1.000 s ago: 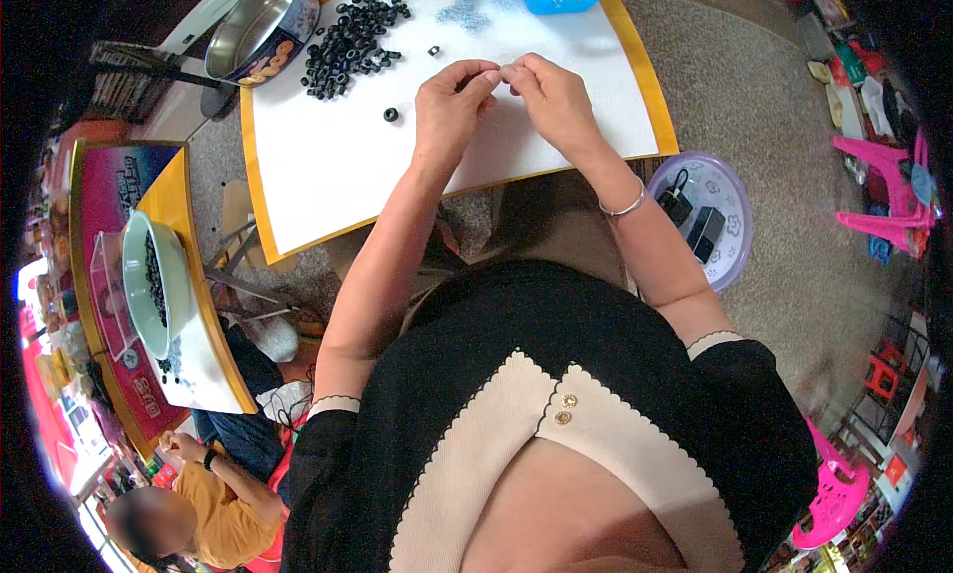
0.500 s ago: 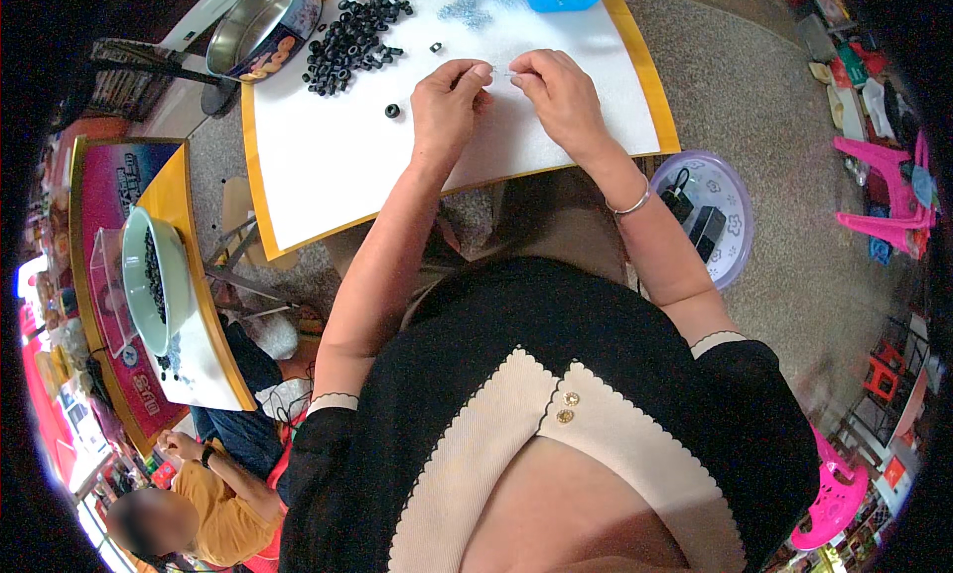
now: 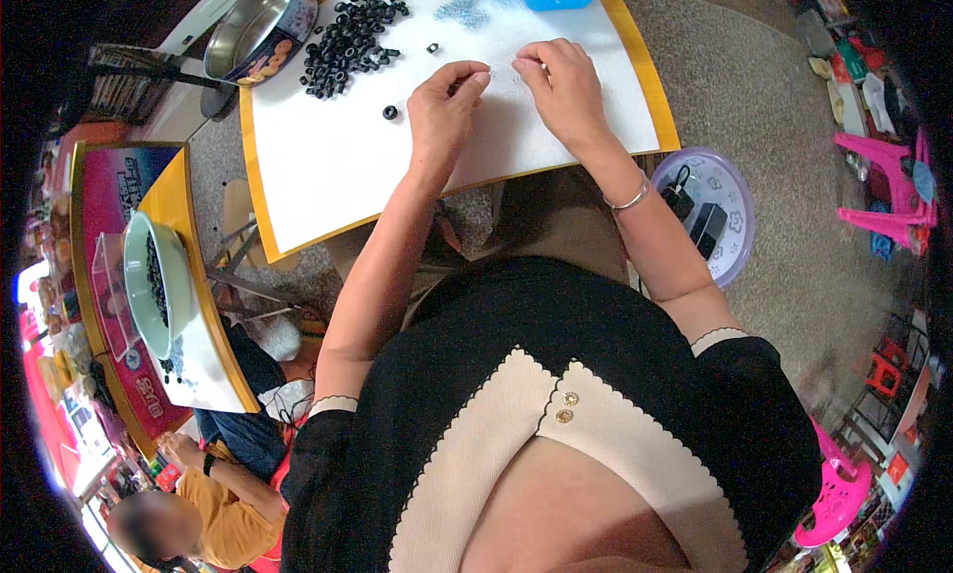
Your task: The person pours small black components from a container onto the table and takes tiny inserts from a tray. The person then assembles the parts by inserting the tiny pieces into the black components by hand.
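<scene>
Both hands pinch something too small to tell: left hand (image 3: 444, 107) just right of a loose black ring (image 3: 390, 112), right hand (image 3: 561, 87) beside it

A small piecework workshop, this. Black rings (image 3: 349, 39) heaped on the white work board (image 3: 328, 166); beside it, pink plastic stools (image 3: 884, 191).

Left hand (image 3: 442, 112) and right hand (image 3: 561, 92) pulled slightly apart from pinched-together contact; small gap now between fingertips. Right hand shifted toward 1 o'clock, left thumb and forefinger still pinched shut above white board (image 3: 328, 166).
</scene>
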The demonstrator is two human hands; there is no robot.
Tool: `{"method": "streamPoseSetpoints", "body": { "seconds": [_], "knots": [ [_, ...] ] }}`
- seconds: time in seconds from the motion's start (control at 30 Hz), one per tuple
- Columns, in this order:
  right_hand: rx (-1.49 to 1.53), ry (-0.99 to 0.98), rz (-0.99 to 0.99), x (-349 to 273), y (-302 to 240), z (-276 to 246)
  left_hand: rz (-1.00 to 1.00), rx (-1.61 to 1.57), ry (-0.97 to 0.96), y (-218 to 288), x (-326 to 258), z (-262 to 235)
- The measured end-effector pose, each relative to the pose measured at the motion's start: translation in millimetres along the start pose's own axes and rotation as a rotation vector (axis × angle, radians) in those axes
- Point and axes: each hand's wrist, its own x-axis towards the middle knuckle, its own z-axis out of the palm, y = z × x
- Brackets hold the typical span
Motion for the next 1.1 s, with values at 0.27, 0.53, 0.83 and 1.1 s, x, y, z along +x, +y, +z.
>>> {"method": "streamPoseSetpoints", "body": {
  "seconds": [0.27,0.53,0.83,1.1],
  "knots": [
    [0.228,-0.203,0.151,-3,-16,-4,-0.014,-0.039,-0.024,2,-4,5],
    [0.006,-0.137,0.014,7,20,-13,0.343,0.624,0.064,-17,6,-9],
    [-0.043,-0.212,-0.024,0,13,-7,0.440,0.624,0.147,-12,-2,-3],
    [0.185,-0.136,0.003,0,-14,-22,0.091,0.119,0.002,10,-10,10]
  ]
}}
